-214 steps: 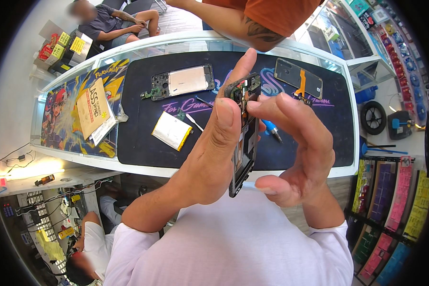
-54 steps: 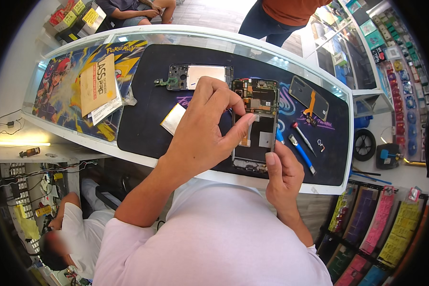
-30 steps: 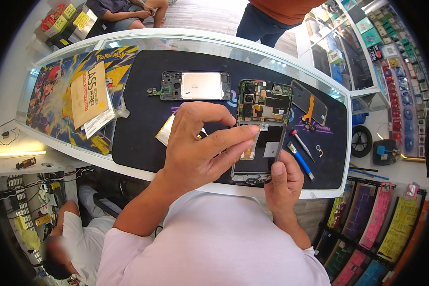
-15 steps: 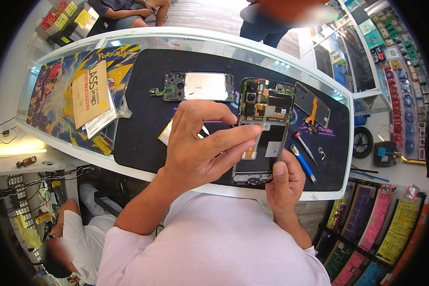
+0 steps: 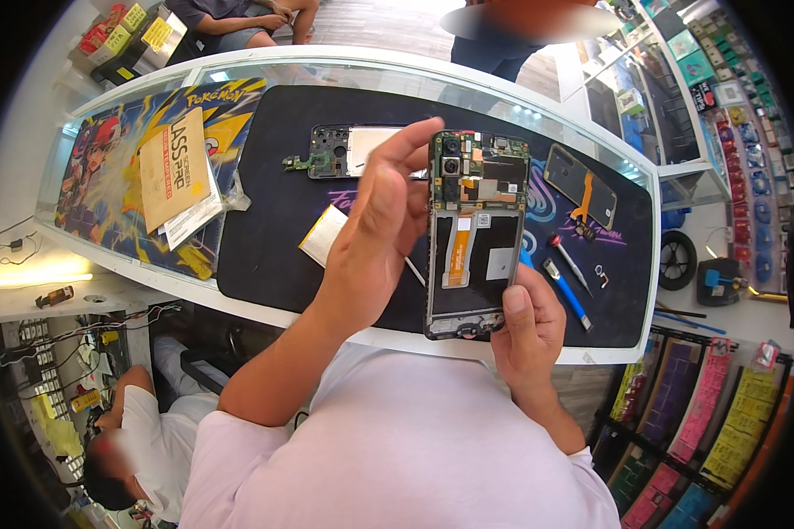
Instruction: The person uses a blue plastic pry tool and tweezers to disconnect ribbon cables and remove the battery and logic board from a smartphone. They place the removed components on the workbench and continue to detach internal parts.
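Note:
An opened smartphone stands tilted up above the dark mat, its circuit board, camera modules and orange flex cable facing me. Around its lower right corner my right hand is closed, thumb in front. My left hand is open along the phone's left edge, with the fingers stretched upward; whether they touch the frame I cannot tell. Behind this hand lies a second phone frame with a small green board at its left end, partly covered. A pale flat battery-like piece lies left of my wrist.
On the mat at right lie a phone back cover with an orange flex, a red-capped screwdriver and a blue-handled tool. Paper envelopes rest on a colourful mat at left. A person sits lower left; others are beyond the counter.
My left hand has drawn back from the phone's middle to its left edge, and its bent fingers have straightened. The phone has shifted slightly left and now shows its whole inside.

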The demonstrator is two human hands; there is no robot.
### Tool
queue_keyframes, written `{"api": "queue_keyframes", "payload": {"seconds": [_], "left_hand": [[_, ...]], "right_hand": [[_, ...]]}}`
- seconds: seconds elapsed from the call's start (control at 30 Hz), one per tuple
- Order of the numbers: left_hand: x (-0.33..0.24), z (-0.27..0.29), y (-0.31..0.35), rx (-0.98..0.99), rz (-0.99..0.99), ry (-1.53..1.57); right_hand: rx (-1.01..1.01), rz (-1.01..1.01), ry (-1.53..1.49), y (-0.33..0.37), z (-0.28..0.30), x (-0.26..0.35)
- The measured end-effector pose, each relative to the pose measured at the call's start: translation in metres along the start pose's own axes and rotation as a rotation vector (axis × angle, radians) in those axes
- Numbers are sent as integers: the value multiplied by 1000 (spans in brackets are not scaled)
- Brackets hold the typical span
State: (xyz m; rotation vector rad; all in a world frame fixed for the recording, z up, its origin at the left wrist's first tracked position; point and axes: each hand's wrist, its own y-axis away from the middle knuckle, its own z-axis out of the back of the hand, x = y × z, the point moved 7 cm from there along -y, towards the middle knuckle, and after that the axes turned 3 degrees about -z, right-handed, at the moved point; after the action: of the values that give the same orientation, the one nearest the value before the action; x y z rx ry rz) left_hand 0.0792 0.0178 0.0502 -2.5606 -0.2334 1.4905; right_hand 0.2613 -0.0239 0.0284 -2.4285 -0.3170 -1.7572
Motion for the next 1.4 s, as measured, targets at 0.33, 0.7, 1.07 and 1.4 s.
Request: {"api": "queue_keyframes", "payload": {"seconds": [0.33,0.7,1.07,1.4], "left_hand": [[6,-22,7,122,175,565],[-2,-41,30,14,346,582],[-2,-44,39,9,419,402],[1,-47,43,-5,421,501]], "right_hand": [[-21,453,825,-28,-12,67],[418,857,1301,-45,-60,118],[516,782,1384,-43,-63,122],[541,766,1431,-39,-60,124]]}}
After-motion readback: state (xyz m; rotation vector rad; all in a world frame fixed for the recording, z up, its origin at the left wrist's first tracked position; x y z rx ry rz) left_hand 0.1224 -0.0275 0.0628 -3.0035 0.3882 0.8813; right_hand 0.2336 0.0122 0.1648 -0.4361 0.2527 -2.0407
